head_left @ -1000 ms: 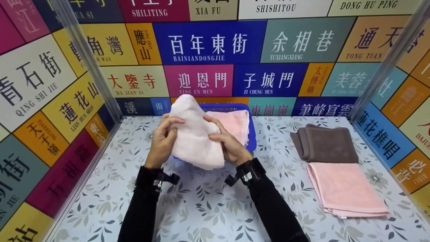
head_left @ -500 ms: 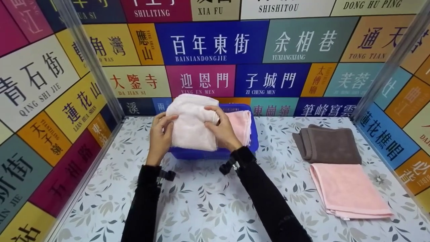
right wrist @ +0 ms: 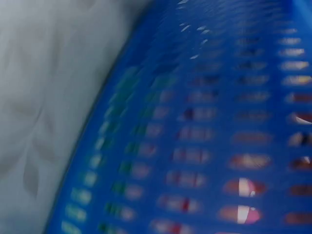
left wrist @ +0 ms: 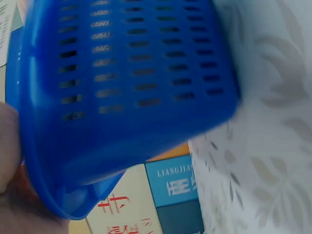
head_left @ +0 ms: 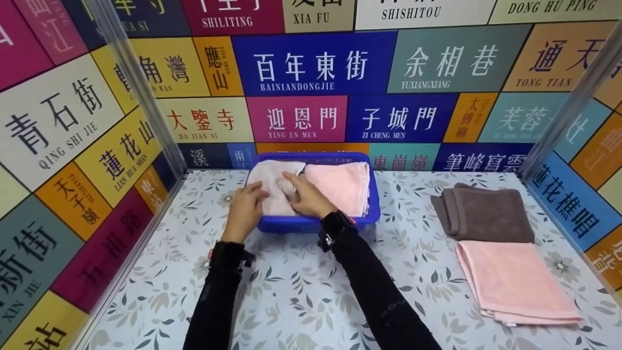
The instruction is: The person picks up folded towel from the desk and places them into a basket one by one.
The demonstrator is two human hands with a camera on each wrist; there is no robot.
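Observation:
A pale whitish-pink folded towel (head_left: 273,182) lies in the left part of the blue plastic basket (head_left: 318,223). Its right edge is bunched up where my right hand (head_left: 311,197) grips it between thumb and fingers. At the basket's left front corner, my left hand (head_left: 245,209) rests with loosely bent fingers touching the towel's left edge. Beside it in the basket sits a folded pink towel (head_left: 337,187). In the left wrist view part of the left hand (left wrist: 7,151) shows beyond the basket's slotted wall (left wrist: 146,112); the right wrist view is blurred, showing mostly basket wall (right wrist: 161,117).
To the right on the leaf-patterned table (head_left: 301,301) lie a folded brown towel (head_left: 491,214) and, in front of it, another folded pink towel (head_left: 517,282). Panels printed with street names (head_left: 316,63) close in the back and sides, with clear posts (head_left: 141,97) at the corners.
Both hands have lowered the whitish towel from above the basket into its left part. The towel has been folded smaller, and the left hand's hold has loosened. The other towels stay put.

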